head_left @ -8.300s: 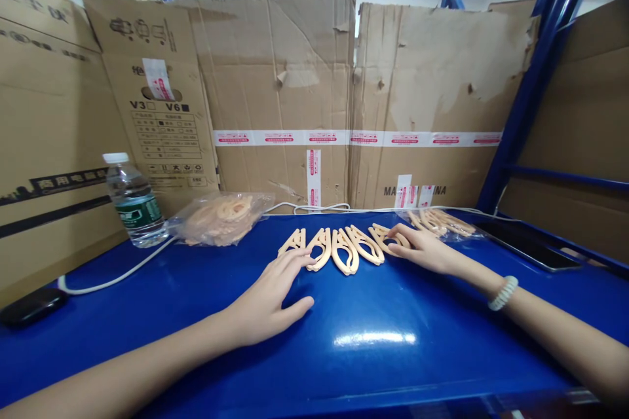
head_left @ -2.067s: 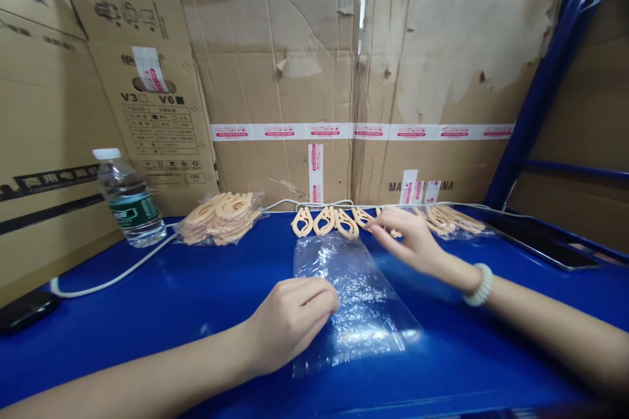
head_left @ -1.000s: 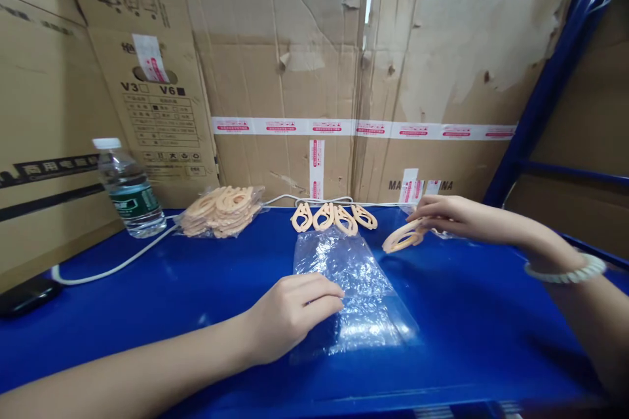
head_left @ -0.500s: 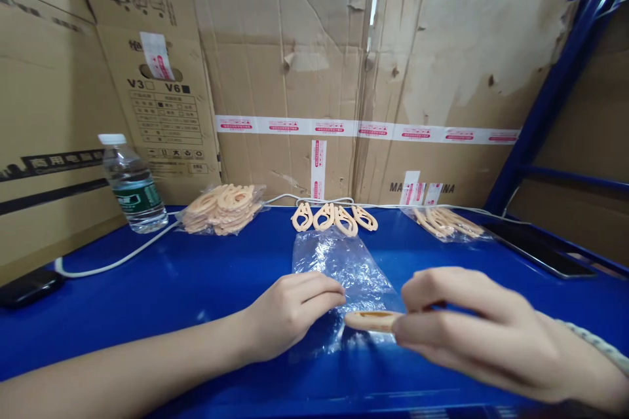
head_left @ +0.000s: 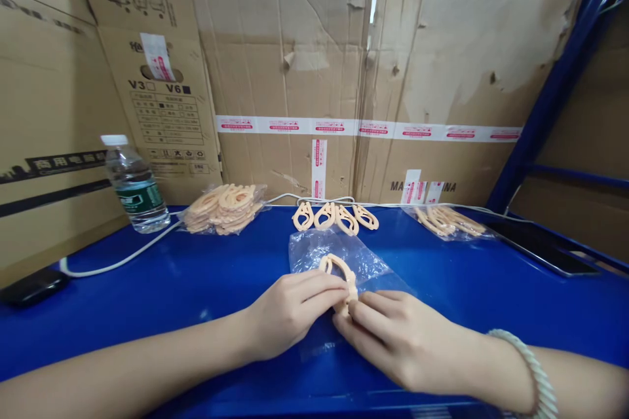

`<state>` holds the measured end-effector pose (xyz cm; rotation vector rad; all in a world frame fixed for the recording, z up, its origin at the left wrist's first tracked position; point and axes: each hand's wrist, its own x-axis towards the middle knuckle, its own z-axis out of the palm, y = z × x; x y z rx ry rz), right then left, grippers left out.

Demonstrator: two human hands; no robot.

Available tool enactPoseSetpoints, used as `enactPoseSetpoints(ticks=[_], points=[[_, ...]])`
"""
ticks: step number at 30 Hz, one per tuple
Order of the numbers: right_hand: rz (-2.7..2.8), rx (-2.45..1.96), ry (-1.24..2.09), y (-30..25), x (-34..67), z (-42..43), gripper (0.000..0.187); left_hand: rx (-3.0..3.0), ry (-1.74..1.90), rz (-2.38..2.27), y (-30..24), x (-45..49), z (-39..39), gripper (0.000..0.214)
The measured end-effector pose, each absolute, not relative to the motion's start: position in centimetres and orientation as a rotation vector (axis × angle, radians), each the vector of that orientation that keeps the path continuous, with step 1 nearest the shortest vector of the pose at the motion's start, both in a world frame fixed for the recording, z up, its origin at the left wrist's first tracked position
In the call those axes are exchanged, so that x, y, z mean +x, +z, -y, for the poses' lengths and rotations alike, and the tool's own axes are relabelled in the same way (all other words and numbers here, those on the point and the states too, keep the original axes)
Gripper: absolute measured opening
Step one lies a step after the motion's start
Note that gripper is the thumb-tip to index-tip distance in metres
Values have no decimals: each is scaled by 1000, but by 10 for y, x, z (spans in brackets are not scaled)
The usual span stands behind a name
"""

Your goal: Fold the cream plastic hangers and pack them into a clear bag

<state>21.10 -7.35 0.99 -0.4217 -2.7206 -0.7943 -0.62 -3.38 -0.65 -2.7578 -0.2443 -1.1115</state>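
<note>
A clear plastic bag [head_left: 361, 260] lies on the blue table [head_left: 196, 281] in front of me. My left hand [head_left: 289, 311] is closed, pinching the bag's near edge. My right hand [head_left: 398, 337] is closed on a peach plastic clip [head_left: 338, 268] and holds it at the bag's mouth, the clip partly inside the plastic. Several more peach clips [head_left: 335, 217] lie in a row at the back of the table, beyond the bag.
A bagged pile of peach clips [head_left: 223, 205] lies back left, another bag of clips [head_left: 447, 220] back right. A water bottle [head_left: 133, 184] stands at left by a white cable [head_left: 118, 260]. A black device [head_left: 32, 285] lies far left. Cardboard walls [head_left: 295, 78] enclose the table.
My right hand took one clip from the back row, carried it toward me and brought it to the bag's mouth. My left hand stayed pinching the bag's edge.
</note>
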Motion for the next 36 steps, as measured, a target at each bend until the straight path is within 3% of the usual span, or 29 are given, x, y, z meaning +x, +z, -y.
enactPoseSetpoints(ticks=[17, 23, 36], points=[[2892, -695, 32, 14, 207, 72, 53, -2743, -1160, 328, -9, -9, 32, 28], [2906, -723, 265, 19, 208, 68, 71, -2730, -1168, 300, -8, -9, 33, 26], [2870, -715, 235, 14, 208, 68, 72, -2712, -1177, 236, -6, -7, 34, 24]])
